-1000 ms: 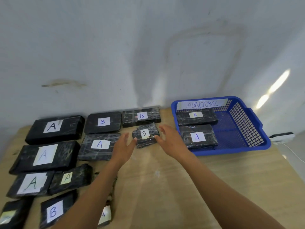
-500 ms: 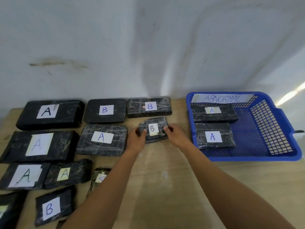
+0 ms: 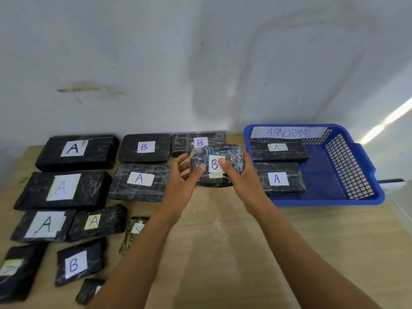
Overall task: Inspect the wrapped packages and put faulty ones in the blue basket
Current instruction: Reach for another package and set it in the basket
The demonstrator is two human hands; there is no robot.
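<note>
Wrapped packages (image 3: 73,152) in rows across the wooden table (image 3: 223,253), blue basket (image 3: 367,198) at right holding two marked A, small B package (image 3: 213,182) raised just left of it, left hand (image 3: 180,181) gripping its left edge, right hand (image 3: 244,181) clasping its right side.

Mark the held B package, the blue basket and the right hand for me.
held B package (image 3: 213,164), head view, its white label.
blue basket (image 3: 334,201), head view, front rim.
right hand (image 3: 242,177), head view, back of hand.
</note>
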